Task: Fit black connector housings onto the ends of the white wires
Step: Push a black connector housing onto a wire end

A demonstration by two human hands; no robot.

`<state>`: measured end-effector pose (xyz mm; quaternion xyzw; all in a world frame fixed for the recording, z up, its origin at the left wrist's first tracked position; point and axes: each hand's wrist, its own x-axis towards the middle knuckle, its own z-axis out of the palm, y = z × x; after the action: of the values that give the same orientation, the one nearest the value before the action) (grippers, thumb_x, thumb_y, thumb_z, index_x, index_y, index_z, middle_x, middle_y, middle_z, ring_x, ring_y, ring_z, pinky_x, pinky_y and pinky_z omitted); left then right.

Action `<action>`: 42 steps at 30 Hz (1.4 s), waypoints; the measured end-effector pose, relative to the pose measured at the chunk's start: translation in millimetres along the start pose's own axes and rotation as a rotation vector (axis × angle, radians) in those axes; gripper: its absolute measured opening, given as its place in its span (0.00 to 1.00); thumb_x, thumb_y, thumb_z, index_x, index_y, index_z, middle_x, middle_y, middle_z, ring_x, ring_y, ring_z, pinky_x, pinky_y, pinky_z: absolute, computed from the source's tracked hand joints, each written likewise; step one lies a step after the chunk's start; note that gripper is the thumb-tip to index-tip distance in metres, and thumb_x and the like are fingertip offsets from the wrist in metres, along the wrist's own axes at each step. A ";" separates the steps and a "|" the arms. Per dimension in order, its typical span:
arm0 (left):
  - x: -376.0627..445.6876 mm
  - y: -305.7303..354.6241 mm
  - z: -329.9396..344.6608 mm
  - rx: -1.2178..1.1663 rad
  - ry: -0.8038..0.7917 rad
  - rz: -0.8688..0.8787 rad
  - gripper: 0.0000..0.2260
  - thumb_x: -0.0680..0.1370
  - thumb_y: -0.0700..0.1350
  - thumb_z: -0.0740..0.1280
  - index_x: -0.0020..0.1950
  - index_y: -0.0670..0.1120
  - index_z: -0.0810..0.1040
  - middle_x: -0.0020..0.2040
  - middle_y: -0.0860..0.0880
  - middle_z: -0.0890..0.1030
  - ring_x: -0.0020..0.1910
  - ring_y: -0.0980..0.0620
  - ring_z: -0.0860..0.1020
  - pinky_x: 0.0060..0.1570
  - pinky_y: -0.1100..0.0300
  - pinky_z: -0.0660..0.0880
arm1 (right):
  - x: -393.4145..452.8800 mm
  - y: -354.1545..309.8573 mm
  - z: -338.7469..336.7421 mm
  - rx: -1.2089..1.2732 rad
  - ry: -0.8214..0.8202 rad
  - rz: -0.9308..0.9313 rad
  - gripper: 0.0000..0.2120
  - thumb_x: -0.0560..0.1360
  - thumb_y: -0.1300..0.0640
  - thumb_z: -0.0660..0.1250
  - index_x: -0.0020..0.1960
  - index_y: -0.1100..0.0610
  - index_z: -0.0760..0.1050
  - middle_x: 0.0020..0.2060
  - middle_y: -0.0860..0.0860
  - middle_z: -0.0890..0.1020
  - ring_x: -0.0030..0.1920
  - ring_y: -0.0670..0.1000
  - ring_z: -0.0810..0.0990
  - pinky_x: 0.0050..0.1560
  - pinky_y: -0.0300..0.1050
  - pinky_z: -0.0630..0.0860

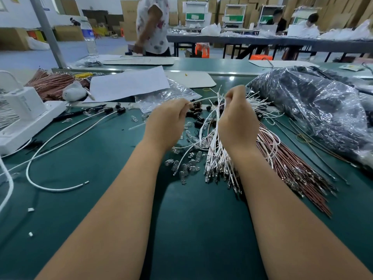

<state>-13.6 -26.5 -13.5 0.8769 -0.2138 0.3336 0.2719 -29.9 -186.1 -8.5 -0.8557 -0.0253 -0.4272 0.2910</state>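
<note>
Frame centre: your left hand and right hand both pinch one white wire spanning between them. Loose black connector housings lie just beyond. Keep wire end straight; seat housing squarely.

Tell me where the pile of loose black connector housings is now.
In the head view, the black connector housings lie on the green table between the left hand and right hand.

Both hands pinching white wire
</note>
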 end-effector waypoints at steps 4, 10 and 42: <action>-2.5 -10.8 -0.5 0.004 -0.005 -0.065 0.12 0.83 0.47 0.58 0.51 0.43 0.79 0.34 0.52 0.75 0.36 0.48 0.72 0.33 0.59 0.65 | 5.4 8.0 -5.5 -0.093 0.073 0.177 0.08 0.77 0.69 0.53 0.49 0.57 0.65 0.36 0.51 0.73 0.38 0.55 0.73 0.34 0.48 0.67; -3.8 -1.1 -2.9 0.053 -0.058 -0.016 0.13 0.82 0.53 0.59 0.50 0.49 0.81 0.36 0.52 0.80 0.35 0.48 0.75 0.32 0.59 0.70 | 3.3 -2.8 -3.1 -0.254 -0.132 -0.141 0.22 0.71 0.68 0.57 0.63 0.57 0.73 0.61 0.54 0.75 0.65 0.55 0.68 0.65 0.48 0.59; 0.9 7.3 24.1 0.104 -0.389 -0.262 0.20 0.81 0.43 0.57 0.73 0.53 0.66 0.66 0.45 0.75 0.68 0.46 0.69 0.67 0.49 0.63 | -1.6 3.8 8.0 -0.128 -0.329 0.089 0.08 0.80 0.60 0.61 0.51 0.57 0.79 0.43 0.51 0.81 0.43 0.53 0.78 0.41 0.45 0.73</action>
<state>-5.7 -47.2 -25.6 0.9578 -0.1293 0.1306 0.2210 -24.1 -184.8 -15.2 -0.9311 -0.0075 -0.2687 0.2466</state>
